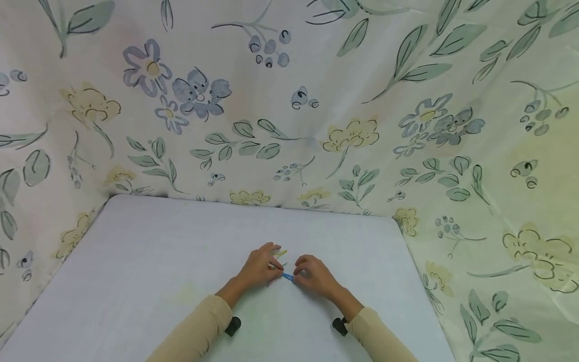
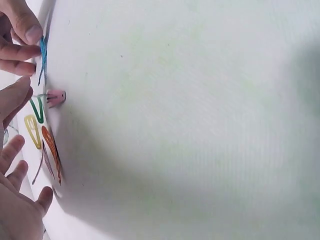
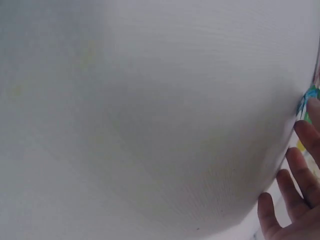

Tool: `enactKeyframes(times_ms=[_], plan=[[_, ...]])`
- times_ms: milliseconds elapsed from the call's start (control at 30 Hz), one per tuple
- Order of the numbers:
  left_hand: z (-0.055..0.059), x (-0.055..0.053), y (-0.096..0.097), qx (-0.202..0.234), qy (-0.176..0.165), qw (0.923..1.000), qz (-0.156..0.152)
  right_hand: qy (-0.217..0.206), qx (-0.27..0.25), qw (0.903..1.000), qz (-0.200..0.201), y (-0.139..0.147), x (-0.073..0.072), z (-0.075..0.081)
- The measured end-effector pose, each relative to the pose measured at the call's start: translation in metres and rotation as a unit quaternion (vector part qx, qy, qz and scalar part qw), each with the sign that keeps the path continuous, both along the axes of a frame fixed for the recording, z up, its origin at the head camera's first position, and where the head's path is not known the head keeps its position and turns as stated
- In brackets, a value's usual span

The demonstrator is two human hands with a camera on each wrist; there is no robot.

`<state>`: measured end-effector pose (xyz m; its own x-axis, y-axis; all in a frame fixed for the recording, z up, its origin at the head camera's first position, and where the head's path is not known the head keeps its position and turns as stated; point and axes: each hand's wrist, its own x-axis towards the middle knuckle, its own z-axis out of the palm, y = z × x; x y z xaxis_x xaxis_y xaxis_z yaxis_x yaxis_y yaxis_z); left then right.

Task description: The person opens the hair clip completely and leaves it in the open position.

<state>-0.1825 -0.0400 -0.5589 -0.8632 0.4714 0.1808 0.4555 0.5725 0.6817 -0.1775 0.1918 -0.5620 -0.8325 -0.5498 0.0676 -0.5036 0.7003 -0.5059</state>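
My right hand pinches a blue snap hair clip between thumb and fingertips, its two thin prongs pointing toward the left hand. My left hand is beside it, thumb tip right at the clip's free end, its other fingers spread and loosely bent. Under and beside the left hand lie a yellow hair clip, a green hair clip, an orange hair clip and a thin purplish clip. A small pink piece with a dark end is close by. In the right wrist view, the blue clip shows above the right thumb.
The white tabletop extends around both hands, with its far edge against a floral cloth that hangs behind and at both sides. Black wrist cameras sit under both forearms, the left camera and the right camera.
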Motion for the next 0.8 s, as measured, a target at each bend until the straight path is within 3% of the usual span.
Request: enactKeyframes(times_ms=[167, 433, 800], plan=[[-0.0018, 0.0014, 0.0064, -0.032, 0.006, 0.9994, 0.009, 0.025, 0.0, 0.9997, -0.007, -0.0009, 0.0032, -0.0029], [-0.0016, 0.0025, 0.0103, -0.052, -0.008, 0.9986, 0.011, 0.025, 0.003, 0.9995, -0.018, -0.0034, 0.0047, -0.0048], [-0.0026, 0.0014, 0.0093, -0.022, -0.005, 0.9997, -0.01, 0.027, -0.002, 0.9995, -0.018, -0.0029, 0.0038, -0.0047]])
